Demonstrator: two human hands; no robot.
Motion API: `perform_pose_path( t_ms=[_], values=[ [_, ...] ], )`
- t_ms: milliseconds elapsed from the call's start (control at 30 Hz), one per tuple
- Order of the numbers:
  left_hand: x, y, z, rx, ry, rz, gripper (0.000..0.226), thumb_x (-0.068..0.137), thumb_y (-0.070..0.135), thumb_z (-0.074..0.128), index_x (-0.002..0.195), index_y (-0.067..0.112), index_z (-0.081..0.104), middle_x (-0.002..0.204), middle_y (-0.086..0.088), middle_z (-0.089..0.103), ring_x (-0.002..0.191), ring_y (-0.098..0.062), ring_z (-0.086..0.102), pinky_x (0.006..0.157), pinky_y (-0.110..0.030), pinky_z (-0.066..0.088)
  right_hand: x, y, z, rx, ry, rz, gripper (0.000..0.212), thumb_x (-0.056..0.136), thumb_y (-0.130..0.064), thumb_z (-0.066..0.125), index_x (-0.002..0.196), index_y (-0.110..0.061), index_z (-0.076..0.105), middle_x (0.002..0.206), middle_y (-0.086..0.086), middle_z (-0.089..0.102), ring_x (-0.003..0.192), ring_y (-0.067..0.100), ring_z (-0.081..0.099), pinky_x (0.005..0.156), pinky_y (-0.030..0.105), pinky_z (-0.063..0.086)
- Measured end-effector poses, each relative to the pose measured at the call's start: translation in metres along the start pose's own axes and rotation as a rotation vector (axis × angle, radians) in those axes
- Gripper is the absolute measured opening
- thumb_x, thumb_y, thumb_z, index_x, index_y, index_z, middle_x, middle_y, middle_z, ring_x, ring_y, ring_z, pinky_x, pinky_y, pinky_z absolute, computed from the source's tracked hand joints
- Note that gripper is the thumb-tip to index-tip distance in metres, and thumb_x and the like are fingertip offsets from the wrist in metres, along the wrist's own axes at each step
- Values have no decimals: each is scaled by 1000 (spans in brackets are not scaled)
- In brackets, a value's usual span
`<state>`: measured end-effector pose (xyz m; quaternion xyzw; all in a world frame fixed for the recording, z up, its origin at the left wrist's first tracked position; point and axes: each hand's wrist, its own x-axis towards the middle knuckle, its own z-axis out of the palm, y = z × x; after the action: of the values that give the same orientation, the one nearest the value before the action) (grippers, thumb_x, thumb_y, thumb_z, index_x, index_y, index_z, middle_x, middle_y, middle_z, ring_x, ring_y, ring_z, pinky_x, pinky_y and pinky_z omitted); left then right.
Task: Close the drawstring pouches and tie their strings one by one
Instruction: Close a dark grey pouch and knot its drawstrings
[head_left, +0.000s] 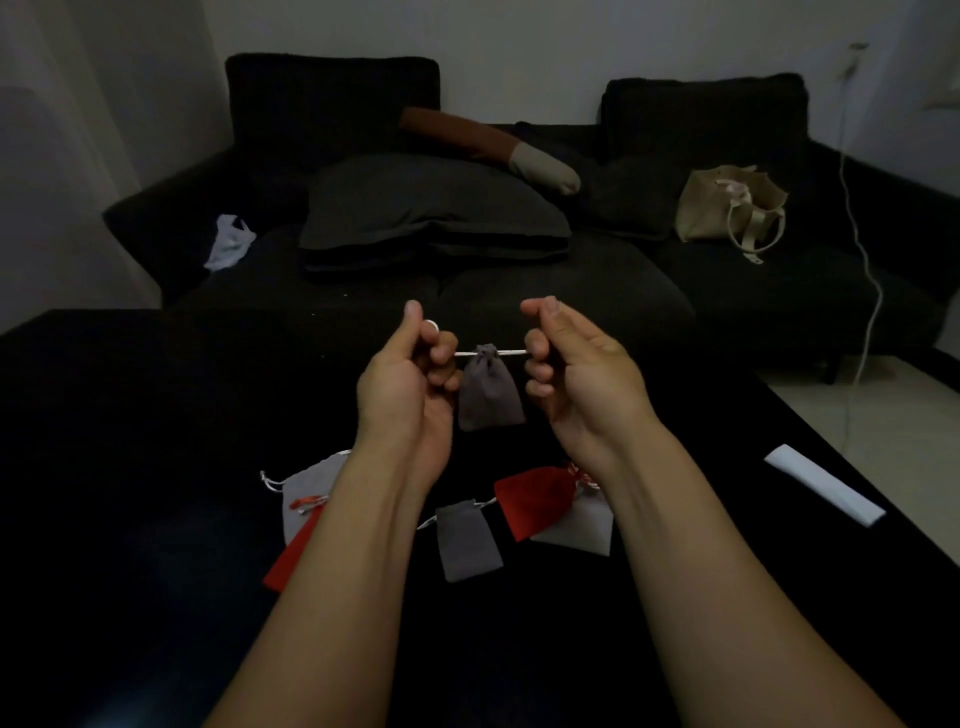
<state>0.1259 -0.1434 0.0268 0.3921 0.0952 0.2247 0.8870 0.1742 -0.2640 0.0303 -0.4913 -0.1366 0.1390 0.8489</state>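
Observation:
A dark grey drawstring pouch (489, 392) hangs in the air between my hands, its mouth gathered tight. My left hand (410, 374) pinches the white string (514, 353) on the left side and my right hand (576, 374) pinches it on the right, the string pulled taut and level. On the black table (130, 467) below lie more pouches: a light grey one (306, 499), a red one (293, 553) partly under my left forearm, a dark grey one (467, 540), a red one (535, 499) and a light grey one (582, 527) beneath it.
A folded white paper (826, 486) lies at the table's right edge. Behind the table stands a dark sofa (571, 291) with cushions, a beige tote bag (732, 208) and a white plastic bag (228, 241). A white cable (862, 249) hangs at the right.

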Motion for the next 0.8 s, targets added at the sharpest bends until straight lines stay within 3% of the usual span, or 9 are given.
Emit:
perform_pose_path(
  t_ms=[167, 300, 400, 533, 633, 700, 800],
  values=[
    [-2, -6, 3, 150, 3, 81, 38, 101, 34, 48, 66, 20, 55, 51, 8, 42, 46, -4, 36, 51, -20, 31, -4, 1, 7, -16, -4, -48, 19, 100, -24, 52, 95, -13, 67, 57, -3, 40, 49, 5, 31, 43, 16, 28],
    [-16, -7, 5, 294, -172, 141, 18, 94, 21, 60, 99, 10, 73, 71, 2, 65, 69, -12, 61, 65, -28, 54, -7, 1, 6, -49, -77, 4, 25, 98, -33, 54, 97, -15, 71, 57, -2, 48, 52, 6, 44, 47, 19, 31],
    [-19, -5, 3, 356, -220, 180, 22, 92, 6, 61, 109, 16, 71, 85, 0, 76, 80, -10, 70, 71, -23, 56, -7, -2, 3, -5, -57, 45, 28, 98, -35, 54, 99, -13, 70, 57, -1, 48, 50, 6, 44, 44, 18, 30],
    [-12, -5, 4, 257, -190, 134, 38, 97, 9, 55, 134, 18, 50, 91, -2, 78, 84, -11, 73, 72, -22, 57, -7, -2, 0, 54, -85, 62, 27, 100, -28, 51, 99, -10, 70, 62, -1, 53, 54, 5, 51, 48, 16, 39],
    [-9, -3, -1, 172, -167, 52, 21, 96, 15, 56, 116, 10, 63, 93, -1, 77, 89, -14, 72, 76, -25, 58, -6, -5, -1, 41, -131, 69, 22, 99, -18, 51, 102, -7, 70, 73, -1, 63, 63, 3, 60, 60, 14, 51],
    [-9, -1, -3, 126, -170, 21, 14, 95, 15, 56, 99, 11, 69, 86, -2, 77, 82, -13, 73, 72, -24, 58, -7, -5, -1, 73, -151, 76, 20, 96, -13, 54, 106, -2, 68, 80, 3, 68, 69, 5, 63, 67, 14, 55],
    [-9, 1, -3, 116, -145, 13, 16, 97, 14, 55, 91, 11, 70, 73, -1, 73, 68, -9, 71, 63, -20, 57, -9, -6, -2, 142, -211, 109, 28, 85, -6, 62, 112, 1, 65, 91, 10, 74, 77, 10, 70, 76, 17, 57]
  ],
)
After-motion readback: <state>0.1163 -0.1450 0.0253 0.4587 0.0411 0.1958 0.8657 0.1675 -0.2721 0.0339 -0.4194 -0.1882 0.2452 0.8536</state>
